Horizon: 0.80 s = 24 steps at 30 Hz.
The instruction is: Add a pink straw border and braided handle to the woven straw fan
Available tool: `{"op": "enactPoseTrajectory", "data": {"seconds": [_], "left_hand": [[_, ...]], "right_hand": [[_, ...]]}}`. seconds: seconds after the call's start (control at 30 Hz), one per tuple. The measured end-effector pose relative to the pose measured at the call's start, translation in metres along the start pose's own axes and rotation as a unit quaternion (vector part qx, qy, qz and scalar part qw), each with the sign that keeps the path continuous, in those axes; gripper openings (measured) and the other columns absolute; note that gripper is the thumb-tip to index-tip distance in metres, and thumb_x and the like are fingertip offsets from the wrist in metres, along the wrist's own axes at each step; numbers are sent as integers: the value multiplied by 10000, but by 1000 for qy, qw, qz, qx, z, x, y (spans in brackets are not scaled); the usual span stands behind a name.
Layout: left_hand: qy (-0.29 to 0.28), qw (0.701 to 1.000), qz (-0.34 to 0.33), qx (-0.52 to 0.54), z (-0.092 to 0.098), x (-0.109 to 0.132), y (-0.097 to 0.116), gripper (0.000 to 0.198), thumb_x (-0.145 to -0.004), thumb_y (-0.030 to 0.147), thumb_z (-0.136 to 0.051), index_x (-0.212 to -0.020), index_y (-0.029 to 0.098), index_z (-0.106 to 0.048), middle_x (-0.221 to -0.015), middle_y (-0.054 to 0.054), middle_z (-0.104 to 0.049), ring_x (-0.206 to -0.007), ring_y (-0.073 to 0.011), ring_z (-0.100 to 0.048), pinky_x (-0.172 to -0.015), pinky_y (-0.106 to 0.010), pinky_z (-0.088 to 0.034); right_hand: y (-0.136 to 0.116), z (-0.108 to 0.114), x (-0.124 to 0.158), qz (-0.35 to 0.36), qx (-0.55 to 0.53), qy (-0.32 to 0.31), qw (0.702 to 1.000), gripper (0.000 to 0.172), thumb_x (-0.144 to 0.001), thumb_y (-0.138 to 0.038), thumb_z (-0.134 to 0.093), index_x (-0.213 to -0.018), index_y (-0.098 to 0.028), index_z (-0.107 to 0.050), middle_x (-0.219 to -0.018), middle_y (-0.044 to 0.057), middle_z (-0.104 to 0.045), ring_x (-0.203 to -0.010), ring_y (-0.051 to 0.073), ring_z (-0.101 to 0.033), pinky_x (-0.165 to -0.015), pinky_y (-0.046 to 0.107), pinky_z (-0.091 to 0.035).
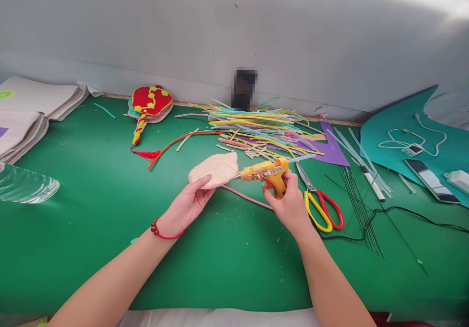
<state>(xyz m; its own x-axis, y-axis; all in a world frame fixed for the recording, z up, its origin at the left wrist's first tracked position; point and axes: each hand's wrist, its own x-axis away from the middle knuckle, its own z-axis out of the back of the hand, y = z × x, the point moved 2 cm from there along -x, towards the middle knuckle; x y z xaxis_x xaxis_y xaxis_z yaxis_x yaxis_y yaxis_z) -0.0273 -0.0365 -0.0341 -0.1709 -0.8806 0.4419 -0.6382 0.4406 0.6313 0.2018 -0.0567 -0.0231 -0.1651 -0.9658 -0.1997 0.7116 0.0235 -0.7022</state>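
My left hand (192, 200) is closed on the lower edge of a pale, cream-coloured fan-shaped piece (216, 168) with a pink rim, its thumb lying on the ridged face. In my right hand (289, 202) is a yellow hot glue gun (266, 171), gripped by its handle, with a clear glue stick (302, 157) poking out of the back. The metal nozzle points left and meets, or nearly meets, the right edge of the cream piece. A pink strip (249, 198) trails below it toward my right hand. Scissors (318, 200) with yellow and red handles lie just right of that hand.
Behind my hands lies a heap of coloured strips (256, 124) over purple sheet (335, 146). A red decorated fan (152, 100) rests back left, near paper stacks (54, 97) and a clear container (29, 185). Thin wires (361, 210), a black cord (410, 211) and a phone (432, 180) occupy the right.
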Motion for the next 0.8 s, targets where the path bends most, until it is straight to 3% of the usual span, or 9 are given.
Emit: {"op": "enactPoseTrajectory", "data": {"seconds": [0.57,0.8], "left_hand": [[3,1000,4,18,1,-1,-1,531,-817,95,-568,-1325,210,-463,-1258,-45,-605,-1174,-172,-552,-898,-159,-520],[-11,999,12,40,-1,2,0,563,-830,74,-558,-1360,203,-422,-1255,-58,-607,-1064,-152,-623,-809,-138,-547]], "right_hand": [[0,2,0,-16,1,11,1000,400,-735,-453,-581,-1006,-223,-398,-882,66,-620,-603,188,-589,-548,311,-472],[-1,0,2,-13,-10,7,1000,414,-727,-452,-591,-1011,-220,-399,-894,71,-623,-608,188,-597,-533,301,-471]]}}
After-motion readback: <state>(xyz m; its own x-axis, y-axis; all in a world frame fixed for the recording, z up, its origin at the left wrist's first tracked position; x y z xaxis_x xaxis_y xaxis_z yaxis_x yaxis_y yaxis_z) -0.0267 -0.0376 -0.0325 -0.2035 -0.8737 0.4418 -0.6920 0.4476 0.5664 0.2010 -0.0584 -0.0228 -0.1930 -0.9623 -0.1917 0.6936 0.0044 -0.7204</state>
